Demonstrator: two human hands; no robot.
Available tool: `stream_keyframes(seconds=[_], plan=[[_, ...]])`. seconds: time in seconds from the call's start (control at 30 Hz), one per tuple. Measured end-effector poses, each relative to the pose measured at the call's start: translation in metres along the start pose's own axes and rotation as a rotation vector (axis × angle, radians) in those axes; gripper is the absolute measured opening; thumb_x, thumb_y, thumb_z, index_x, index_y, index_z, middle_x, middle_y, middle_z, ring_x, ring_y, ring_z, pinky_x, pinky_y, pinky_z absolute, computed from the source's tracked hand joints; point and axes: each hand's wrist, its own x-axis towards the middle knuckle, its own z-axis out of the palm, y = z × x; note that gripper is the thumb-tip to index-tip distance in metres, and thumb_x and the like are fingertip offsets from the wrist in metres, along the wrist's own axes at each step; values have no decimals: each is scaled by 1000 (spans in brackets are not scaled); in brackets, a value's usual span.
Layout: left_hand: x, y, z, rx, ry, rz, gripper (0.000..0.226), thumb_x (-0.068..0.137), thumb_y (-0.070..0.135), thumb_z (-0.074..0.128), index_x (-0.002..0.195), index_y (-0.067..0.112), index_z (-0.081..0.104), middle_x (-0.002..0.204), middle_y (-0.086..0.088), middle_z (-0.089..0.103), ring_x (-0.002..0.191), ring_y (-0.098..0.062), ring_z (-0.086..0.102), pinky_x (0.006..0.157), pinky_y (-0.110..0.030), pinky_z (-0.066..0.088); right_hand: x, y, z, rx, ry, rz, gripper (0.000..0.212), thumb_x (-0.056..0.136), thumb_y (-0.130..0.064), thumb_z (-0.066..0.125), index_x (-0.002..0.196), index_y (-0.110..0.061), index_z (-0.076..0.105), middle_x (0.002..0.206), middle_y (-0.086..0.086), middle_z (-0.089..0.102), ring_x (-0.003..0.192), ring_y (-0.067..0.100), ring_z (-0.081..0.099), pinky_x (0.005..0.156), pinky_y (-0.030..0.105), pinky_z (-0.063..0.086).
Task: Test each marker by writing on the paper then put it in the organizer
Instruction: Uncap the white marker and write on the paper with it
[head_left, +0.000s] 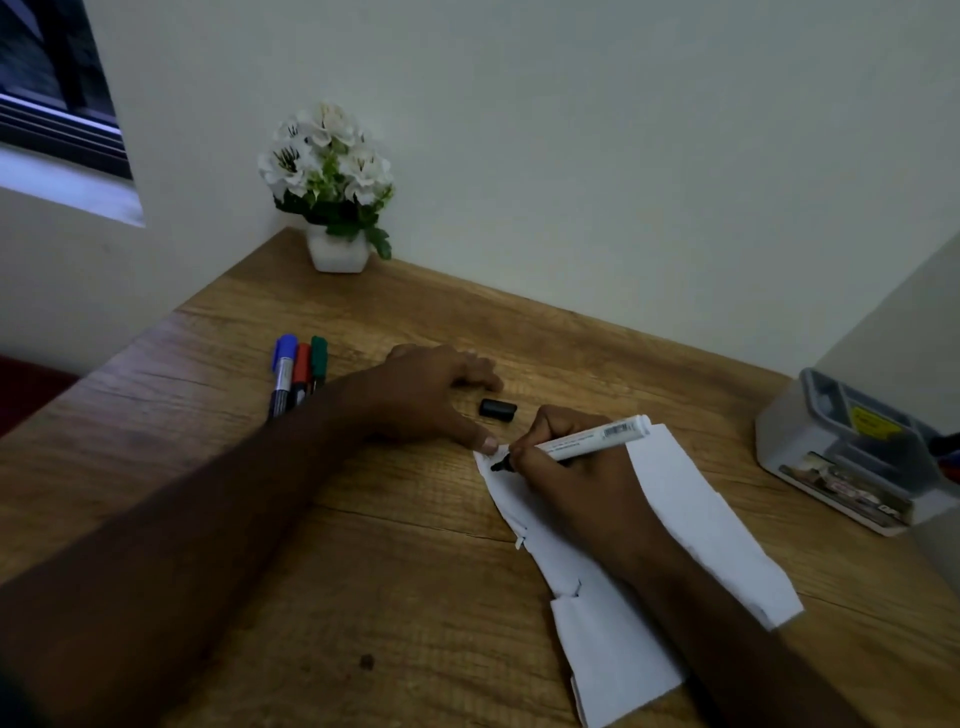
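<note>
My right hand (571, 467) grips an uncapped black marker (592, 440), its tip touching the top corner of the white paper (691, 519). My left hand (431, 395) lies flat on the desk with fingers spread, its thumb pressing the paper's corner. The marker's black cap (497, 409) lies on the wood between both hands. Three capped markers, blue (283, 371), red (300, 370) and green (318, 359), lie side by side left of my left forearm. The grey organizer (841, 457) stands at the right edge.
A white pot of white flowers (332, 192) stands in the desk's back corner against the wall. The wooden desk (363, 571) has its left edge near the markers. A window is at the upper left.
</note>
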Motion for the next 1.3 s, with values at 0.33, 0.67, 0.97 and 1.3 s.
stream_keyframes(seconds=[0.33, 0.67, 0.97, 1.3], plan=[[2, -2, 2, 32, -4, -6, 81, 66, 68, 69, 139, 46, 40, 157, 12, 25, 145, -17, 22, 118, -49, 14, -1, -3, 0, 58, -67, 60, 20, 90, -9, 69, 74, -2, 58, 62, 8, 63, 43, 15, 63, 39, 18, 45], [2, -2, 1, 28, -7, 15, 80, 67, 68, 69, 138, 45, 41, 157, 14, 25, 146, -13, 18, 118, -48, 11, 1, -1, 0, -71, -54, 0, 24, 85, -22, 71, 69, -9, 58, 64, 8, 64, 49, 8, 63, 46, 10, 41], [1, 0, 1, 24, -13, 5, 79, 67, 66, 70, 138, 45, 42, 158, 13, 24, 146, -14, 19, 117, -49, 12, 6, 1, -2, -69, -79, 34, 24, 89, -5, 69, 69, -2, 57, 51, -9, 57, 46, 0, 58, 45, 8, 40], [0, 3, 0, 27, -20, 9, 79, 69, 64, 70, 140, 43, 40, 157, 15, 23, 146, -10, 15, 118, -49, 8, 2, 1, 1, -157, -29, -83, 27, 88, -20, 65, 63, -19, 55, 52, -16, 55, 50, -1, 54, 48, 8, 38]])
